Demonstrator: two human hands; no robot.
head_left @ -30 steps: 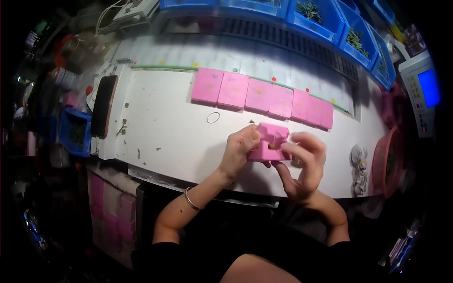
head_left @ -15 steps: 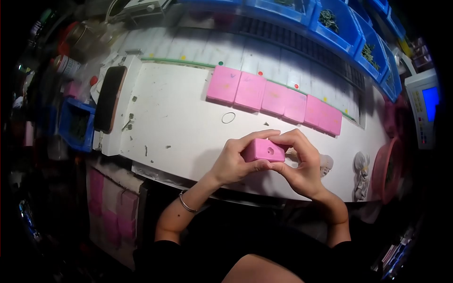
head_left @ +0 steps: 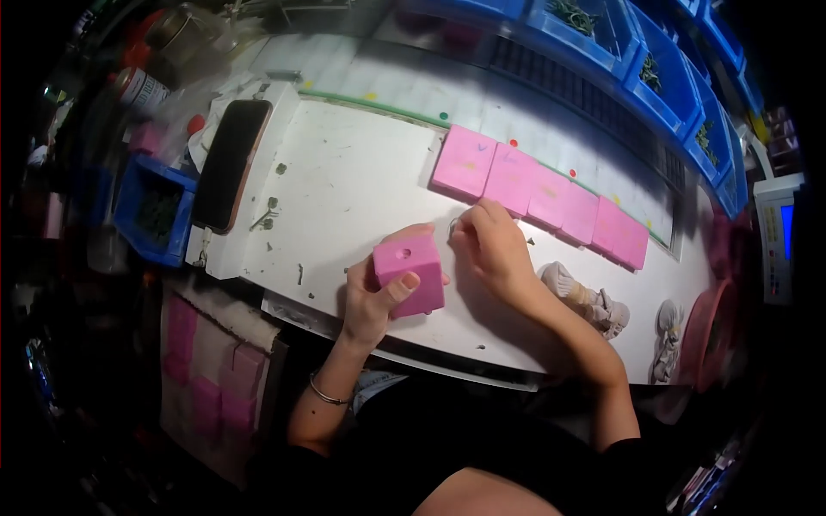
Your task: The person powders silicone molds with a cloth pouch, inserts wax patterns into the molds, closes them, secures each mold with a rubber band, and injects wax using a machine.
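My left hand (head_left: 370,297) is wrapped round a pink block (head_left: 419,288) with a small round hole in its top face, the thumb lying across its side. To the right, my right hand (head_left: 490,245) is down at the white table, fingers pinched together at a thin pale ring (head_left: 453,227), which shows only in part beside the fingertips. Just beyond that hand, a row of flat pink blocks (head_left: 465,162) lies along the green strip.
A phone (head_left: 232,163) lies on the left ledge beside a blue bin (head_left: 129,211). Whitish figures (head_left: 607,314) lie right of my right forearm, near a pink basket (head_left: 710,331). Blue bins (head_left: 615,52) with green bits line the back right.
My hands have parted. The left has moved left with the pink block, now turned; the right has let go of it and reached to the ring on the table. The view has shifted.
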